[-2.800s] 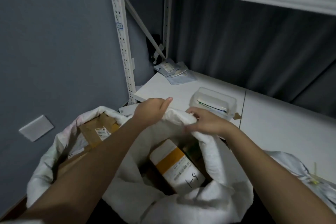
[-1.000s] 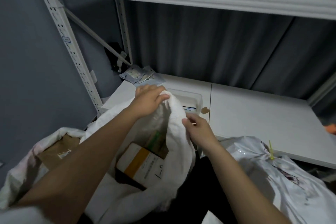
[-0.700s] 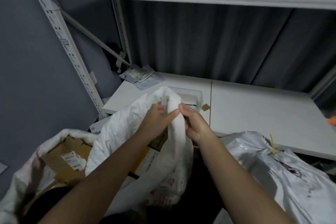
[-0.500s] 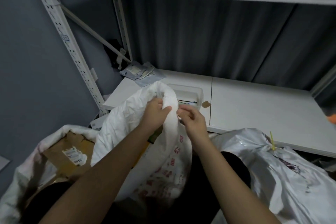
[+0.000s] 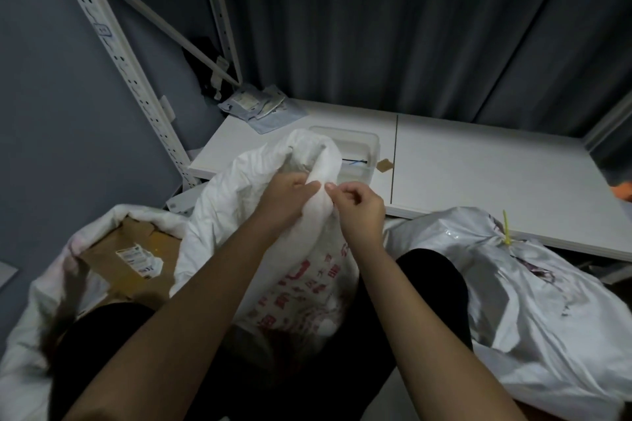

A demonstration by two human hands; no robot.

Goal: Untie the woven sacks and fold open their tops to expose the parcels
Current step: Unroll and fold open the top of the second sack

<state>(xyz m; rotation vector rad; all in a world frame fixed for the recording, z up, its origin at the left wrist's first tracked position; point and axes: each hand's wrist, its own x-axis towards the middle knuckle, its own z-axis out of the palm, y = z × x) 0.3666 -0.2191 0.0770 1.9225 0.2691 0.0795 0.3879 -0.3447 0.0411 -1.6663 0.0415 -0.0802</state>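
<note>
The middle sack (image 5: 273,215) stands between the person's knees, in front of the low shelf (image 5: 478,174), its top bunched into a rolled ridge. The left hand (image 5: 287,196) grips that ridge with curled fingers; the right hand (image 5: 359,205) pinches the cloth just beside it, fingertips almost touching the left's. The step looks like turning the rim down. To do it well, the hands should part along the rim and roll the cloth outward evenly, so the mouth stays wide rather than collapsing inward.

Three sacks show: the middle one, an open sack (image 5: 51,284) on the left exposing a cardboard parcel (image 5: 136,249), and a right sack (image 5: 530,284) apparently closed with a yellow tie (image 5: 506,227). One clear box (image 5: 355,147) and a few flat packets (image 5: 263,106) lie on the shelf.
</note>
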